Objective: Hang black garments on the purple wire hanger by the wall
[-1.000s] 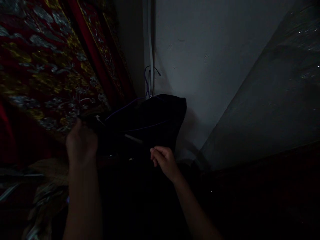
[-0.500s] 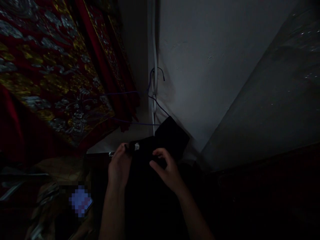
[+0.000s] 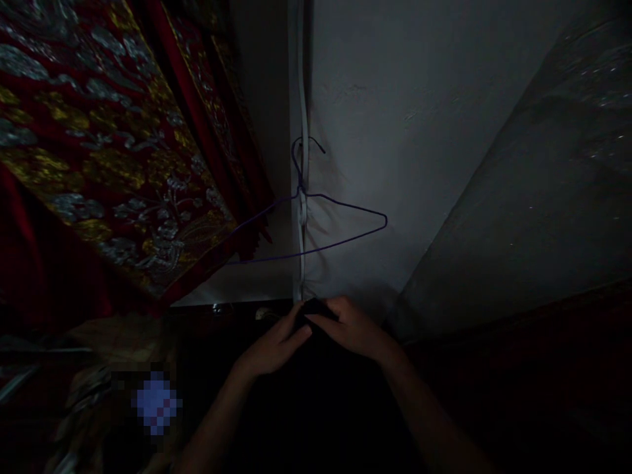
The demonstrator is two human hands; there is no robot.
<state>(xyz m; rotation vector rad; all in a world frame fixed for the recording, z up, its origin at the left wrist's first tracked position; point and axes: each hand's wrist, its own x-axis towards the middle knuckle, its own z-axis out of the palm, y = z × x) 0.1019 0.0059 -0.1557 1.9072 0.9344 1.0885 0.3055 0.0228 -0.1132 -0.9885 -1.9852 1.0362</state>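
Both my hands grip a black garment (image 3: 316, 308) just below the middle of the view; its exact kind is lost in the dark. My left hand (image 3: 270, 343) has its fingers round one side of the cloth, thumb on top. Facing it, my right hand (image 3: 356, 327) pinches the other side, its thumb towards the left one. Above them a thin purple wire hanger (image 3: 345, 205) hangs by its hook on a pale cord (image 3: 305, 99), with nothing on its right arm. Its left end passes in front of the red cloth.
On the left hangs a red cloth (image 3: 123, 141) with gold and silver embroidery. A pale wall (image 3: 395, 131) stands behind the hanger, with greyish translucent sheeting (image 3: 533, 191) on the right. At lower left, a blurred-out lit screen (image 3: 157, 403) shows near a person's clothing.
The black garment has come off the hanger's right arm and dropped lower. My hands have moved closer together and closed on it. The hanger now hangs bare.
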